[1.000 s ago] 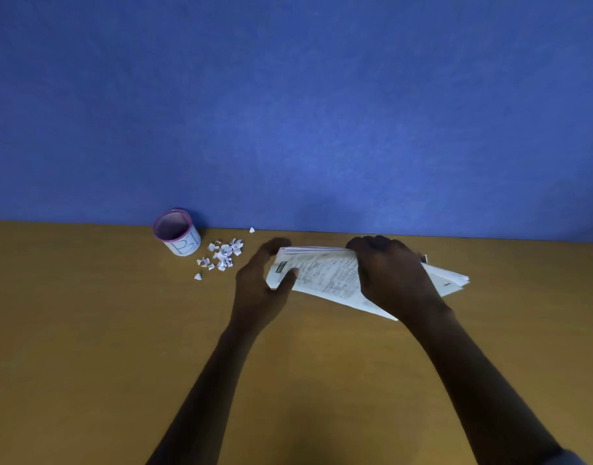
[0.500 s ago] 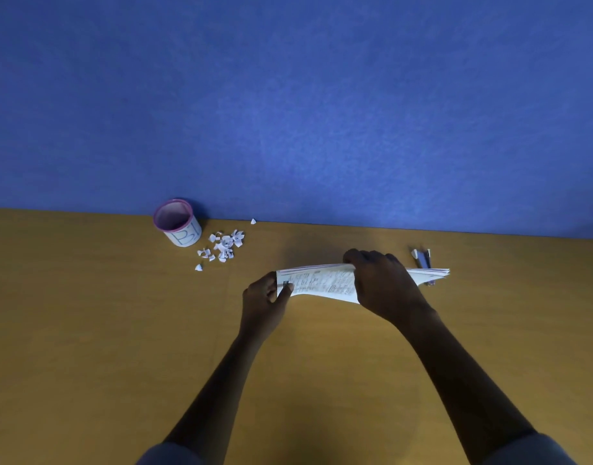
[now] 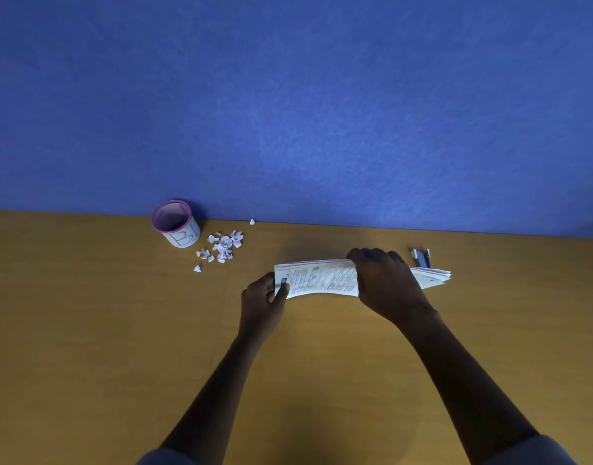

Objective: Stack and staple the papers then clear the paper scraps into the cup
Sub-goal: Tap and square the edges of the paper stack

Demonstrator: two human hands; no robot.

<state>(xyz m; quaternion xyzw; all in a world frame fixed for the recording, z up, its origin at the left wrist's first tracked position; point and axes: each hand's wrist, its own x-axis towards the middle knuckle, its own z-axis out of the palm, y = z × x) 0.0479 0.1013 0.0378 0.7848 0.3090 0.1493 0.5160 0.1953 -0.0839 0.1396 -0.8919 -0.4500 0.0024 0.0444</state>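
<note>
A stack of printed white papers (image 3: pixel 321 279) is held on edge above the wooden table (image 3: pixel 87 330), its long side tilted towards me. My left hand (image 3: pixel 263 298) pinches the stack's left end. My right hand (image 3: pixel 385 285) grips over its top near the middle and hides that part. A white cup (image 3: pixel 176 223) with a purple rim stands upright at the back left. Several small white paper scraps (image 3: pixel 223 247) lie in a loose pile just right of the cup. A dark stapler (image 3: pixel 422 258) lies behind the stack's right end, partly hidden.
A blue wall (image 3: pixel 288 112) rises straight behind the table's far edge. One stray scrap (image 3: pixel 252 222) lies against that edge, another stray scrap (image 3: pixel 197 268) sits nearer me, left of the pile.
The papers have been lifted from lying flat to standing on edge and pulled a little towards me. The stapler behind them has come into sight. My left hand shifted to the stack's left end.
</note>
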